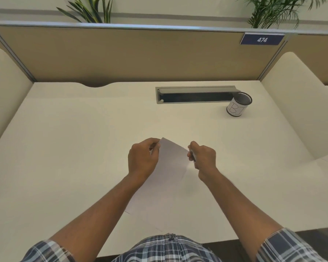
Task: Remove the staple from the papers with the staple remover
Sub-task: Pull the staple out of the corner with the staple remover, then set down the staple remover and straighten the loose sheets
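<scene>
White papers [170,163] lie on the cream desk, their far end lifted off the surface. My left hand [143,159] pinches the raised top left corner of the sheets. My right hand [203,159] is closed around a dark, slim staple remover [193,157], of which only a sliver shows between the fingers. The tool sits at the papers' right edge near the top corner. The staple itself is too small to make out.
A mesh pen cup [239,104] with a white label stands at the back right, beside a grey cable slot [195,95] set in the desk [64,138]. Tan partition panels wall the desk at the back and sides.
</scene>
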Demonstrator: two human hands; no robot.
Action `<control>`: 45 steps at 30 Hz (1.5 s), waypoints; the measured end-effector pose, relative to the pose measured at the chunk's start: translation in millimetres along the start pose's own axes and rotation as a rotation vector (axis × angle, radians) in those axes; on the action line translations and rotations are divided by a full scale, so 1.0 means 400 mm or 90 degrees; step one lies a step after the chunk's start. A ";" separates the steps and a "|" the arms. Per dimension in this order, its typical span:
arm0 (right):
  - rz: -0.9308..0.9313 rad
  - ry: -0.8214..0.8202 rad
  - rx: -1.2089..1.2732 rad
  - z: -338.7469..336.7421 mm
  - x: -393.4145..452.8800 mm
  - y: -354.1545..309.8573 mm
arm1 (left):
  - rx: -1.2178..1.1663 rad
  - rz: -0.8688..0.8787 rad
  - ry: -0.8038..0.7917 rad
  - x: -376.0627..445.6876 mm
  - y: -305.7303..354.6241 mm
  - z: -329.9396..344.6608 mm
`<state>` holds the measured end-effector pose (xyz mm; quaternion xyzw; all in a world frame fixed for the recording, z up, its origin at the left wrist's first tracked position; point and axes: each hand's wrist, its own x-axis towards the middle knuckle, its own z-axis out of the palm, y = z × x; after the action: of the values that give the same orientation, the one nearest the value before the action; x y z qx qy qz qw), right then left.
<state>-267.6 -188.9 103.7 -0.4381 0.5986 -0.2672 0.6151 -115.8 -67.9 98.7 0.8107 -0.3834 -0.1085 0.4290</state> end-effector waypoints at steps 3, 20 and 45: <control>-0.021 0.058 -0.145 -0.057 0.071 0.015 | -0.015 -0.016 -0.006 -0.001 -0.008 -0.005; -0.254 -0.173 -1.166 -0.264 0.330 -0.063 | -0.038 -0.050 -0.007 -0.015 -0.040 0.013; -0.382 -0.009 -1.101 -0.338 0.354 0.000 | -0.051 -0.042 -0.014 -0.033 -0.036 0.004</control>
<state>-378.8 -339.4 46.1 -0.8848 0.4476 0.1284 -0.0189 -118.1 -54.5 84.5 0.8041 -0.3562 -0.1466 0.4529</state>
